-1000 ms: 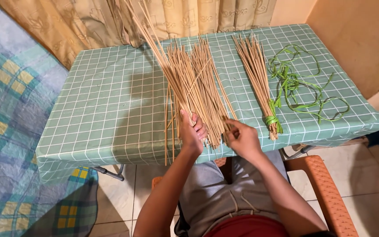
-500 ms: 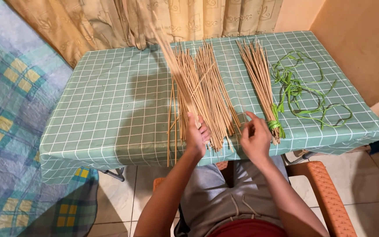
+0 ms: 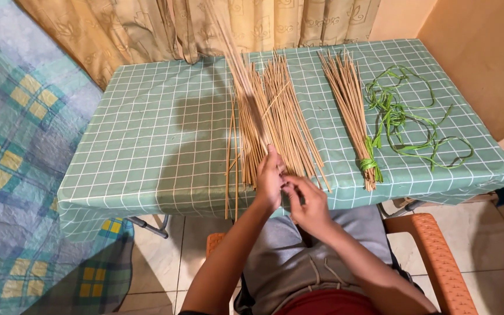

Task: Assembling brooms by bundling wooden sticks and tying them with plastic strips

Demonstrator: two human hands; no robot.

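Person sits on an orange chair (image 3: 438, 256) at a bench (image 3: 158, 134) w/ a green checked cloth, head cam looking down.

Left hand (image 3: 269, 181) is at the near edge of the bench, fingers closed round the lower ends of a few long thin sticks (image 3: 243, 87); those sticks rise tilted up & away toward the curtain (image 3: 147, 29), blurred higher up. Right hand (image 3: 307, 201) is just beside the left, touching or nearly so, just off the bench edge above the lap. Its fingers are pressed together, tips pointing at the left hand; looks like a pinch on a stick end, but can't tell for sure what's between them.

Under & around the left hand lies a loose pile of sticks (image 3: 281, 116), flat on the cloth, fanned out lengthwise from near edge to mid bench. A couple of stray sticks lie left of the pile, ends poking over the near edge.

Right of the pile, apart from it, a tied bundle of sticks (image 3: 351, 105) lies flat, bound near its near end w/ a green strip (image 3: 370, 163). Further right, a loose tangle of green strips (image 3: 409, 116) on the cloth, close to the bundle.

Left of the bench: blue & yellow checked blanket (image 3: 7, 151). Tiled floor (image 3: 193, 233) below.
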